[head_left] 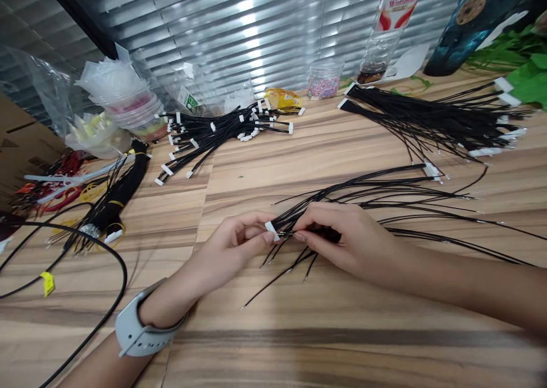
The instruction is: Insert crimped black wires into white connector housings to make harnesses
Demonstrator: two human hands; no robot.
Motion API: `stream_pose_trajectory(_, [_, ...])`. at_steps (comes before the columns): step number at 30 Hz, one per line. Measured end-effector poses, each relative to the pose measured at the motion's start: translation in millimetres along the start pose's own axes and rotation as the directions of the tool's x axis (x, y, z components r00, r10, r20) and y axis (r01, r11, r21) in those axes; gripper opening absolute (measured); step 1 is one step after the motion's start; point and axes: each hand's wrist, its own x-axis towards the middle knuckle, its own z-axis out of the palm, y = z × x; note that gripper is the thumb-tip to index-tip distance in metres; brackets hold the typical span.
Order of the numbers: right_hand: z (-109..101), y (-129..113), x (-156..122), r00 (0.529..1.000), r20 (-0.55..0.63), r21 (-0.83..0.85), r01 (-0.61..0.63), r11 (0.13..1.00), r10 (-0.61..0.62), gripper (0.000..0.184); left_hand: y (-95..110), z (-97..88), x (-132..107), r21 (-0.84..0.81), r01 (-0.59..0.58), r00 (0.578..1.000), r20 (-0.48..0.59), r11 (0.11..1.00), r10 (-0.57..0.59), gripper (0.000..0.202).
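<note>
Between the thumb and fingers of my left hand [233, 245] is a white connector housing [272, 230], with several black wires running out of it to the right. My right hand [342, 234] pinches a thin black wire [289, 233] close to the housing, its metal tip pointing at the housing. Whether the tip is inside a slot I cannot tell. Loose black wires [273, 285] with bare metal terminals lie under and in front of my right hand. Farther right, the wires spread across the table, and another white connector [431, 171] sits at some of their ends.
Bundles of black wires with white connectors lie at the back middle [231, 126] and back right [436, 114]. At left are a tied wire bundle [123, 188], a black cable [123, 268] and stacked plastic tubs [123, 97]. A bottle [384, 35] and a small jar [325, 81] stand behind.
</note>
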Motion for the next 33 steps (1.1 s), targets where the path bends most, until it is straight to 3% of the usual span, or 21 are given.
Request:
stream_pose_trajectory(6, [-1.4,1.0,2.4,0.998,0.025,0.022,0.051,0.998,-0.051,0.011,-1.2,-2.1,-0.2,-0.012,0.014,1.000,-0.003,1.000,-0.014,0.028])
stream_pose_trajectory(18, [-1.3,-2.4,1.6,0.997,0.047,0.007,-0.057,0.998,0.057,0.012,0.8,1.0,0.3,0.024,-0.014,1.000,-0.012,1.000,0.014,0.026])
stream_pose_trajectory(33, [0.4,-0.7,3.0,0.999,0.040,0.009,-0.016,1.000,0.016,0.010,0.8,1.3,0.2,0.064,-0.015,1.000,0.022,0.998,0.014,0.025])
